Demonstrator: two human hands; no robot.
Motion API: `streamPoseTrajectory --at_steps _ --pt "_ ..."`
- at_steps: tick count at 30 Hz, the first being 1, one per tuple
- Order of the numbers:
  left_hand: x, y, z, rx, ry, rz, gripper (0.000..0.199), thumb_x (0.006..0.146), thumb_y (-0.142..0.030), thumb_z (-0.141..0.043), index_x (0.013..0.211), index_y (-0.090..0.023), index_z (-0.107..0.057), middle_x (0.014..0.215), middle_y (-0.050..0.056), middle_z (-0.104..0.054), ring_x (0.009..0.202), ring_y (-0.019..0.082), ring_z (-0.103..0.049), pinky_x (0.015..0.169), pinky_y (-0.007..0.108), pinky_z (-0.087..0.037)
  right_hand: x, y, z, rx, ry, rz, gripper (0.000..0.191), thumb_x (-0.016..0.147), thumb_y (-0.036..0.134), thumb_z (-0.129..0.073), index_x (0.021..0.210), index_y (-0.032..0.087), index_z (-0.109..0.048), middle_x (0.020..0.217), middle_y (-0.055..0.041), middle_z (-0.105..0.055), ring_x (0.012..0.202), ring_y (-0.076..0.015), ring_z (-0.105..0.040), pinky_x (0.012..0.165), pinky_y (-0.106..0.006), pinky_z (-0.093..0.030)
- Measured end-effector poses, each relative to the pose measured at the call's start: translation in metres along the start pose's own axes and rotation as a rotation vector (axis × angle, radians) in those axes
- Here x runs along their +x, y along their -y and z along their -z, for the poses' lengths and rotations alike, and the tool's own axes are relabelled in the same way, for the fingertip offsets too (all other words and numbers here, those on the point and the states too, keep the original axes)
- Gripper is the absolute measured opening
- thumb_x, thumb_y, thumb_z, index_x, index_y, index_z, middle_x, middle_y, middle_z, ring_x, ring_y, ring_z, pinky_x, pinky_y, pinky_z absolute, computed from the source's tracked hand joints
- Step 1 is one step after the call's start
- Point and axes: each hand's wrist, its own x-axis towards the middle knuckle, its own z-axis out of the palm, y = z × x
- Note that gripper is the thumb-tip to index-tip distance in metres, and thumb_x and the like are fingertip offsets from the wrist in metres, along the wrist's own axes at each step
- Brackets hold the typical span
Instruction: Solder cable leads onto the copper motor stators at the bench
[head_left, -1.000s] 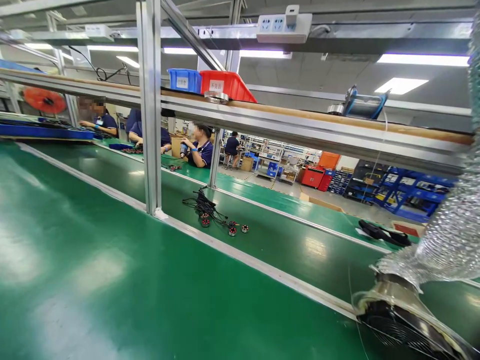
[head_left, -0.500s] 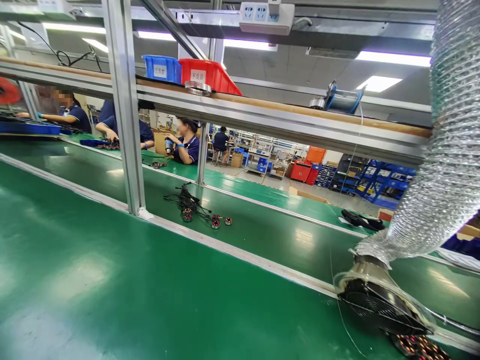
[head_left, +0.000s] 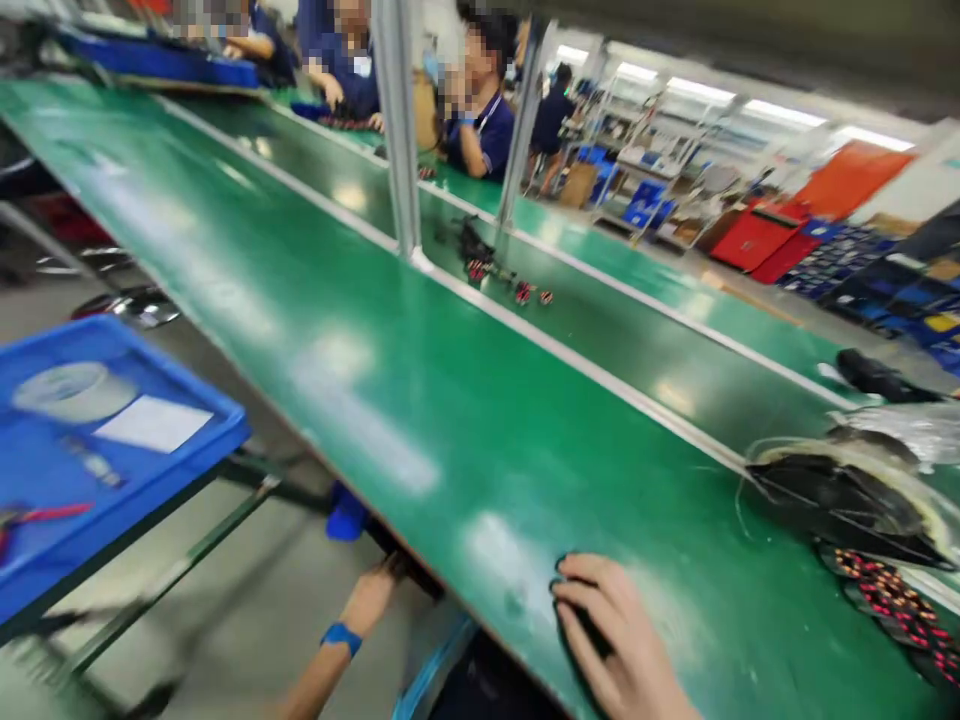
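Note:
My right hand [head_left: 619, 625] rests palm down on the green bench top [head_left: 465, 400], fingers stretched out and a little apart, with nothing in it. Below the bench's front edge is my left hand [head_left: 370, 597], with a blue band [head_left: 343, 637] at the wrist. Its fingertips reach toward a dark gap under the bench top, and blur and shadow hide what they touch. A blue bin [head_left: 347, 512] shows under the edge close by.
At left stands a blue tray [head_left: 187, 350] holding a tape roll [head_left: 75, 390], white paper [head_left: 155, 423] and red-handled pliers [head_left: 49, 513]. Copper-wound motors [head_left: 892, 600] lie at right beside a fan-like duct hood [head_left: 840, 500]. Cabled motors [head_left: 480, 255] lie beyond a metal post [head_left: 397, 130]. Co-workers sit opposite.
The view has swung down and left. Both my hands, the bench's front edge and the blue tray have come into sight; the upper shelf bins have gone out of it.

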Motion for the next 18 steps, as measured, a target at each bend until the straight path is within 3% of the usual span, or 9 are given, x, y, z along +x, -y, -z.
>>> streamPoseTrajectory --at_steps 4,6,9,12,14,16,18 --pt "-0.082 0.058 -0.020 -0.012 0.036 0.096 0.028 0.091 -0.017 -0.048 0.109 -0.019 -0.069 0.136 0.007 -0.059 0.120 0.029 -0.058 0.106 0.036 -0.041 -0.004 0.004 0.003 -0.053 0.028 -0.015 0.016 0.094 0.019 -0.056 0.108 0.021 -0.063 0.111 -0.0121 -0.065 0.107 -0.0253 -0.062 0.087 -0.042 -0.056" --pt "-0.103 0.072 -0.019 -0.025 0.018 0.141 0.032 0.088 -0.013 -0.046 0.109 -0.019 -0.069 0.135 0.007 -0.059 0.114 0.029 -0.062 0.099 0.034 -0.045 -0.006 0.006 0.003 -0.096 0.012 0.014 0.016 0.095 0.020 -0.055 0.108 0.020 -0.064 0.111 -0.0120 -0.066 0.105 -0.0252 -0.063 0.087 -0.043 -0.055" --pt "-0.113 0.077 -0.015 -0.072 -0.023 0.188 0.029 0.086 -0.014 -0.048 0.104 -0.018 -0.069 0.120 0.008 -0.068 0.105 0.026 -0.065 0.093 0.031 -0.047 -0.010 0.013 0.000 -0.131 -0.002 0.047 0.018 0.094 0.019 -0.055 0.109 0.020 -0.064 0.113 -0.0119 -0.066 0.105 -0.0249 -0.064 0.088 -0.043 -0.056" --pt "-0.099 0.060 -0.019 -0.145 -0.091 0.210 0.029 0.092 -0.023 -0.042 0.104 -0.017 -0.067 0.099 0.008 -0.072 0.095 0.022 -0.068 0.088 0.028 -0.048 -0.015 0.028 -0.004 -0.156 0.014 0.117 0.022 0.092 0.014 -0.058 0.112 0.019 -0.064 0.115 -0.0128 -0.066 0.107 -0.0256 -0.064 0.090 -0.045 -0.055" --pt "-0.080 0.037 -0.028 -0.190 -0.134 0.185 0.035 0.096 -0.027 -0.035 0.107 -0.016 -0.066 0.097 0.008 -0.071 0.093 0.021 -0.067 0.087 0.028 -0.049 -0.018 0.040 -0.009 -0.175 0.042 0.218 0.028 0.090 0.009 -0.059 0.116 0.018 -0.063 0.116 -0.0132 -0.066 0.110 -0.0261 -0.063 0.093 -0.047 -0.054" --pt "-0.057 0.009 -0.041 -0.226 -0.150 0.120 0.036 0.096 -0.028 -0.036 0.109 -0.015 -0.067 0.107 0.011 -0.069 0.099 0.021 -0.065 0.091 0.028 -0.049 -0.020 0.052 -0.016 -0.155 0.074 0.295 0.033 0.088 0.005 -0.060 0.119 0.015 -0.062 0.117 -0.0139 -0.067 0.114 -0.0261 -0.062 0.097 -0.047 -0.052" --pt "-0.031 -0.018 -0.055 -0.253 -0.140 0.043 0.032 0.092 -0.027 -0.049 0.117 -0.016 -0.065 0.129 0.013 -0.060 0.116 0.023 -0.058 0.102 0.031 -0.044 -0.021 0.061 -0.026 -0.103 0.096 0.337 0.033 0.087 0.004 -0.060 0.119 0.013 -0.062 0.116 -0.0140 -0.067 0.116 -0.0258 -0.061 0.099 -0.046 -0.052"
